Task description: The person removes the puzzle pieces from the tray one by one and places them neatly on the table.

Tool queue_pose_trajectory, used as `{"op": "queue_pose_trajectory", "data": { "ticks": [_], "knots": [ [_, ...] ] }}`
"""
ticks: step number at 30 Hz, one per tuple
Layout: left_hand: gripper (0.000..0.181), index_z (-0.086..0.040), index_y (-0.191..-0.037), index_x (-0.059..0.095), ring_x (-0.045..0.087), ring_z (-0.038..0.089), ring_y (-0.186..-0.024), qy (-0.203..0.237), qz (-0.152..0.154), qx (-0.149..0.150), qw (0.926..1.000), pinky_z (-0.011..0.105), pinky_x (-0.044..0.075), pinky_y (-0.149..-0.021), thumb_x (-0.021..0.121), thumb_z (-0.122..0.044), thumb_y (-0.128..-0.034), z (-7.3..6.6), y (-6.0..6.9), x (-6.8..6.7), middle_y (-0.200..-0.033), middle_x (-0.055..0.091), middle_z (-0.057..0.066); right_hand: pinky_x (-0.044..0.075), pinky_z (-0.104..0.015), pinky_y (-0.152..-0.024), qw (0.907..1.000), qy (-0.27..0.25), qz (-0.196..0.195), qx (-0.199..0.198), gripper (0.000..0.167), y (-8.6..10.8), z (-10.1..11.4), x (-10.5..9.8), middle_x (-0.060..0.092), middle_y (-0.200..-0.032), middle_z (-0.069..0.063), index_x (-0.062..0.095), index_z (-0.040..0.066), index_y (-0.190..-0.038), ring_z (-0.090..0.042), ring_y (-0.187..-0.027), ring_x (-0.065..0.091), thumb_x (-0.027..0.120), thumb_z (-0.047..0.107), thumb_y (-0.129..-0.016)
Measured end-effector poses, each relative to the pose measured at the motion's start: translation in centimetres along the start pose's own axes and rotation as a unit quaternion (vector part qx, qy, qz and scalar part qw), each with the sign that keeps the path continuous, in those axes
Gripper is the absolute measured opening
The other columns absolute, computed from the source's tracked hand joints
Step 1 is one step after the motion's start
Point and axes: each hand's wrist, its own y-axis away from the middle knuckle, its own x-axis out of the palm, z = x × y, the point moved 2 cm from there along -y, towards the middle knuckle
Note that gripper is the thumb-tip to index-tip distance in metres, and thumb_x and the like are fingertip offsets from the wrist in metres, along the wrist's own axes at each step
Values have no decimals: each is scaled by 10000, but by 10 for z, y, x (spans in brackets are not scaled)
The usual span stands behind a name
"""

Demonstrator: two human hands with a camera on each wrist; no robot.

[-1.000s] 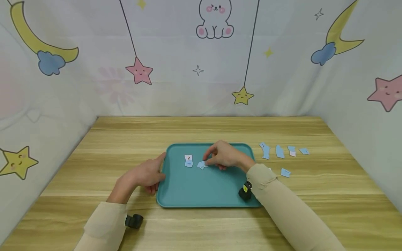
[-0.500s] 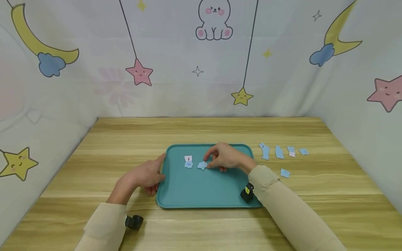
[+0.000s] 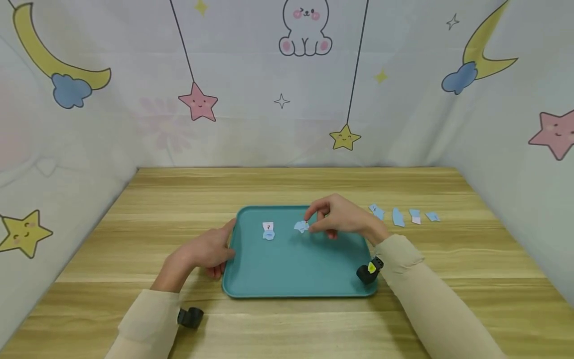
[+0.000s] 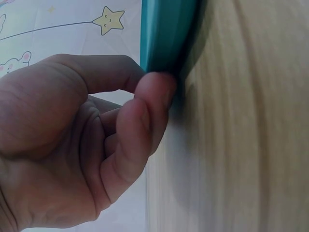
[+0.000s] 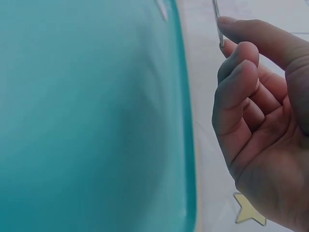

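A teal tray lies on the table. My left hand grips its left rim; in the left wrist view, curled fingers meet the tray's edge. My right hand is above the tray's upper right part. Between thumb and forefinger it pinches a small light-blue puzzle piece. In the right wrist view that puzzle piece appears edge-on, raised off the tray. To its left on the tray lies a white-and-blue puzzle piece; whether it is one piece or two joined, I cannot tell.
Several loose puzzle pieces lie in a row on the wooden table, right of the tray. My right sleeve crosses the tray's right edge. A printed cloth hangs behind the table and at both sides.
My right hand has moved right and away from me, lifting the pinched puzzle piece off the tray. One loose piece on the right is now hidden behind the arm. The left hand stays put.
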Motion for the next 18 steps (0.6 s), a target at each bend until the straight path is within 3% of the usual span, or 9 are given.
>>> {"op": "queue_pose_trajectory", "data": {
  "ticks": [18],
  "knots": [
    [856,37,-1676,-9,626,157,-438,-24,5,-21,10000,315,569,-454,511,-18,-998,0,-1,1,-597,648,99,544,-340,-530,9990,-151,-380,197,295,48,-23,-34,614,-677,-66,719,23,-1182,-172,-520,555,804,152,-930]
  ]
}}
